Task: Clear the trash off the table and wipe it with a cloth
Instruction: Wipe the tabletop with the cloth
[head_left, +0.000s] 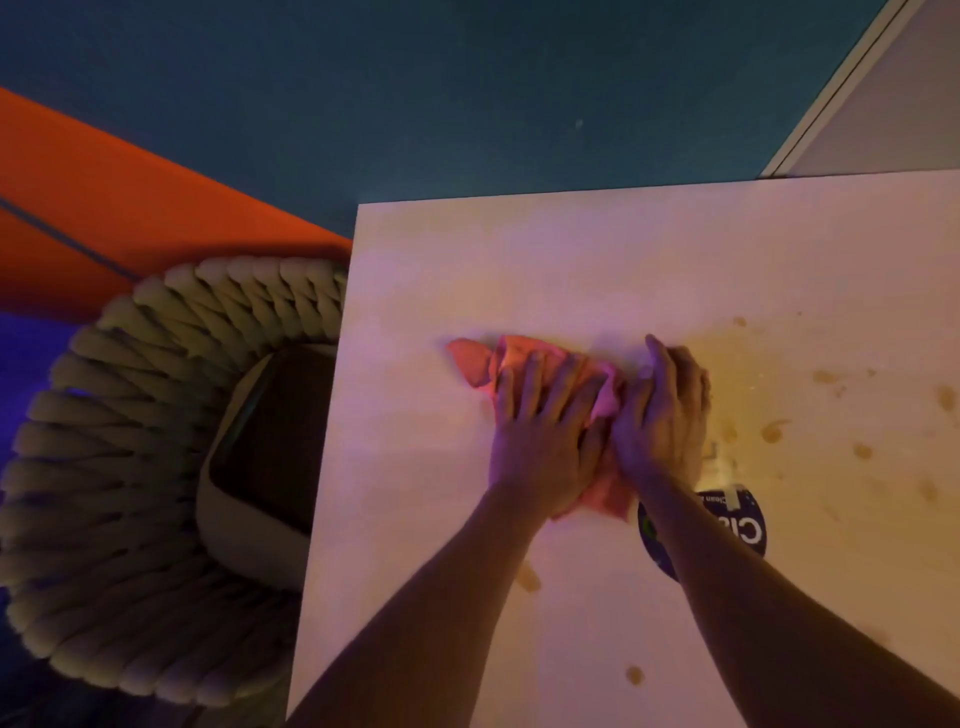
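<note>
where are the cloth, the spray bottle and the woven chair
cloth (470, 361): head view, bare far-left end.
spray bottle (748, 527): head view, dark label.
woven chair (130, 478): head view, braided rim.

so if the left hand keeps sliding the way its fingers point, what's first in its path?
Only more of the cloth under the left hand, then bare table up to its far edge. The way looks free as far as the picture shows.

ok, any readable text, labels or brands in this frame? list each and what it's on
"Ci": large white letters, seen upside down and cut off by the right forearm, on the dark blue label of the spray bottle standing on the table.
"Clean": small white word, only roughly legible, on the same label; the rest of that line is hidden or blurred.
Nothing else carries text.
</note>
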